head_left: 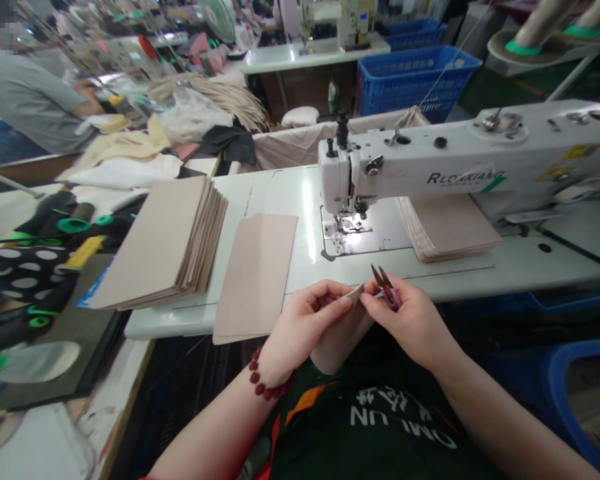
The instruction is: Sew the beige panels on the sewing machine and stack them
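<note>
Close to my body, my left hand (315,320) pinches the edge of a beige fabric piece (337,343), whose lower part hangs down over my apron. My right hand (410,317) meets it at the same edge with thumb and finger, and also has a pair of thread snips (387,288) tucked in it, blades pointing up and away. Whether the snips are cutting anything I cannot tell. Just left of my hands, a flat beige panel (257,273) lies on the sewing table (275,190). Ahead stands the white sewing machine (415,160), its needle area apart from the fabric.
A tall stack of beige panels (155,240) stands at the left of the table. Another stack (450,230) sits under the machine arm. Thread spools (75,223) and cloth scraps crowd the left side. A blue basket (415,77) is behind; a person (30,100) works at far left.
</note>
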{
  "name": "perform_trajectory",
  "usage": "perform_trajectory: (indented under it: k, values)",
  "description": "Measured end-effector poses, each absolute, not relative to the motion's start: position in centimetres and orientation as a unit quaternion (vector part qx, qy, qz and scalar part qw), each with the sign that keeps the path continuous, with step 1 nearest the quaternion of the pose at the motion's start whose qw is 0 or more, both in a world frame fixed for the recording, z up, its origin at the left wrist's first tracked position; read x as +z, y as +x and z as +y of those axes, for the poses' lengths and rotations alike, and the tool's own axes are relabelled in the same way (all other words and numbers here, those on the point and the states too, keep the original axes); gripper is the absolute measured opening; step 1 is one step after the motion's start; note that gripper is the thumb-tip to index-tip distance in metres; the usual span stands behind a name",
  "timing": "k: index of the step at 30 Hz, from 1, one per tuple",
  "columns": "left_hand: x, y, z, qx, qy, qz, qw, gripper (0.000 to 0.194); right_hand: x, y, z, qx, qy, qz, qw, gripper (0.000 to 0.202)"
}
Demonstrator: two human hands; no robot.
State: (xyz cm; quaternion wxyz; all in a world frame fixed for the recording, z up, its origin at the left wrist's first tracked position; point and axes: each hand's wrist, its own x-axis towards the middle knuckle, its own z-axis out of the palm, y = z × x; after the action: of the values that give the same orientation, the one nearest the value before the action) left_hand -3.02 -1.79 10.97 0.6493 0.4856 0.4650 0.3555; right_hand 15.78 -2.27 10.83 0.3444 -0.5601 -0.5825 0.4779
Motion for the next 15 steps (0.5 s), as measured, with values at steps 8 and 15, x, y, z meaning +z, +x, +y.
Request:
perform_trajectory:
  k: [8, 15]
  values:
    - [10.86, -2.84, -1.80, 0.358, 0.477, 0.458, 0.659, 0.023, 10.95, 15.81, -2.30, 0.474, -0.564, -0.581, 0.346, 0.017]
    - [11.14, -2.42, -2.50, 0.342, 0.648, 0.510, 0.451, 0.015, 10.72, 15.67, -2.31, 0.440, -0.585, -0.592, 0.337, 0.016]
